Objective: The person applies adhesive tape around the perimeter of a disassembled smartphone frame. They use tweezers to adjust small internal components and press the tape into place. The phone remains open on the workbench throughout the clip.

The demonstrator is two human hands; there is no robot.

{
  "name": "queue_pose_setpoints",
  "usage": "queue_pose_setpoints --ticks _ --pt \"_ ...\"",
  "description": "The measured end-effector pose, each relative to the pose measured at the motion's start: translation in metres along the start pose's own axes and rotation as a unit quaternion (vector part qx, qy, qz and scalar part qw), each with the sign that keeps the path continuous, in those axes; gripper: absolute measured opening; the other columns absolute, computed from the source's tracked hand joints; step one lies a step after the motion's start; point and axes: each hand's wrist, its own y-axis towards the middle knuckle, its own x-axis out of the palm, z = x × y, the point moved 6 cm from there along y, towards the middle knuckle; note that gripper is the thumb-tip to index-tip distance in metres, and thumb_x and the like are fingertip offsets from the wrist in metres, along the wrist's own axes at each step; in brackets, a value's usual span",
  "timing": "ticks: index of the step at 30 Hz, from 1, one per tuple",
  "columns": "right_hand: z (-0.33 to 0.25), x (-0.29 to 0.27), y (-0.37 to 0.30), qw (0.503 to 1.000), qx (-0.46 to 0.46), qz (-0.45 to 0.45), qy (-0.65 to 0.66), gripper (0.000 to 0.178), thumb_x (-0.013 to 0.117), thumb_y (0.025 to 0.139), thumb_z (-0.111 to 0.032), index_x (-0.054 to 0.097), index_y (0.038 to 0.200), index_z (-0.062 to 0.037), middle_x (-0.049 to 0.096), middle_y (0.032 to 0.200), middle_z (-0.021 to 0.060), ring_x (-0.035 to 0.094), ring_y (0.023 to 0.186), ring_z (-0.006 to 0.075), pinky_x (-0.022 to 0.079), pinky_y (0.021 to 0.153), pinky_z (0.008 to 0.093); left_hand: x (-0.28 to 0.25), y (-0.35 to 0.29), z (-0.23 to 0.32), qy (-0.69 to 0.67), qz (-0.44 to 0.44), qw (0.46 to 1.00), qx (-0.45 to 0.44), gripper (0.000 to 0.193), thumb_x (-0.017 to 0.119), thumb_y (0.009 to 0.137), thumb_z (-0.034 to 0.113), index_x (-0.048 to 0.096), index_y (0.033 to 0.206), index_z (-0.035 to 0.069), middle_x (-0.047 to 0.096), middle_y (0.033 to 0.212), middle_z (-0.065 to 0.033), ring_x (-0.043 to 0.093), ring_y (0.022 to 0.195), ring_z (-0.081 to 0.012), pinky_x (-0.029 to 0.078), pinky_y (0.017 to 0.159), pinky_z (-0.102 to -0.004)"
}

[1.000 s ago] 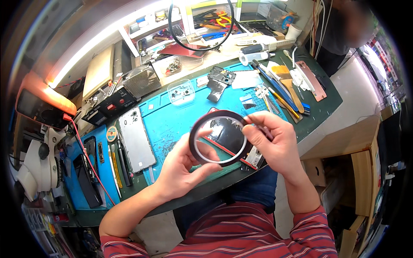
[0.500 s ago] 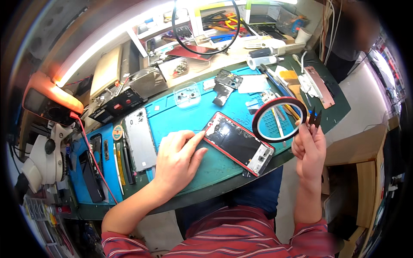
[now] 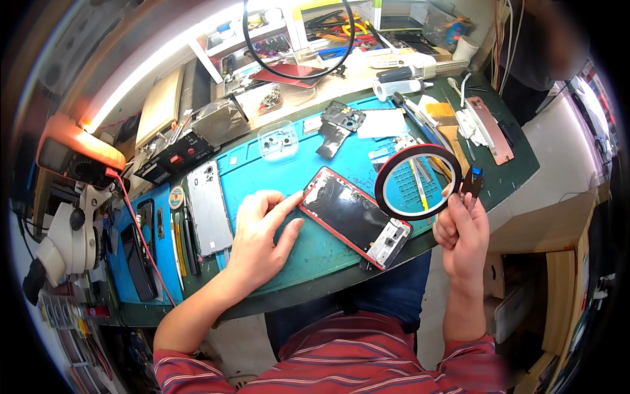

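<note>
A phone's red-edged frame (image 3: 350, 213) with a black middle lies tilted on the mat, some pale parts showing at its near right end. My left hand (image 3: 259, 240) rests at its far left corner, index finger stretched to the red edge and thumb apart; it holds nothing. Above the phone's right side, my right hand (image 3: 464, 226) is closed on a thin roll of tape (image 3: 380, 187), black with a white inner ring. From the same grip a dark tool with two pointed tips (image 3: 471, 182) sticks up; I cannot tell whether it is tweezers or small scissors.
Under the phone spreads a blue-green mat (image 3: 252, 177). To the left lie a silver phone back (image 3: 210, 207), hand tools and an orange multimeter (image 3: 82, 150). A clear box (image 3: 278, 141) and loose phone parts sit farther back; brushes and syringes are at right.
The whole view has shifted slightly, so the bench sits a little farther left. Both hands keep nearly the same places, and the tape roll stays in my right hand.
</note>
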Motion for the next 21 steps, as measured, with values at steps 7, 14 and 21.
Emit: queue_pose_setpoints --ticks 7,14,21 --pt "0.026 0.027 -0.049 0.995 0.064 -0.063 0.039 0.025 0.06 0.108 -0.015 0.05 0.128 -0.0036 0.051 0.078 -0.0003 0.049 0.064 0.0086 0.038 0.056 0.0247 -0.018 -0.015 0.054 -0.367 -0.029 0.929 -0.046 0.066 0.075 0.099 0.013 0.045 0.157 0.001 0.065 0.135 -0.0148 0.064 0.12 -0.0257 0.049 0.107 -0.0396" --pt "0.01 0.038 -0.069 0.959 -0.062 -0.171 -0.219 0.043 0.078 0.093 -0.005 0.067 0.133 0.0009 0.049 0.063 -0.0052 0.038 0.056 0.0006 0.028 0.052 0.0219 -0.03 -0.05 0.063 -0.423 -0.023 0.894 -0.146 0.032 0.071 0.1 0.001 0.07 0.131 -0.002 0.07 0.105 -0.0089 0.069 0.092 -0.0166 0.056 0.079 -0.0309" --pt "0.009 0.064 -0.069 0.888 -0.122 -0.298 -0.329 0.02 0.081 0.09 -0.005 0.076 0.109 -0.0013 0.075 0.083 0.0109 0.07 0.066 0.0184 0.053 0.058 0.0296 -0.013 -0.043 0.096 -0.301 -0.069 0.951 -0.02 0.034 0.081 0.09 0.0 0.075 0.123 0.003 0.07 0.092 -0.0095 0.068 0.078 -0.0221 0.055 0.068 -0.033"
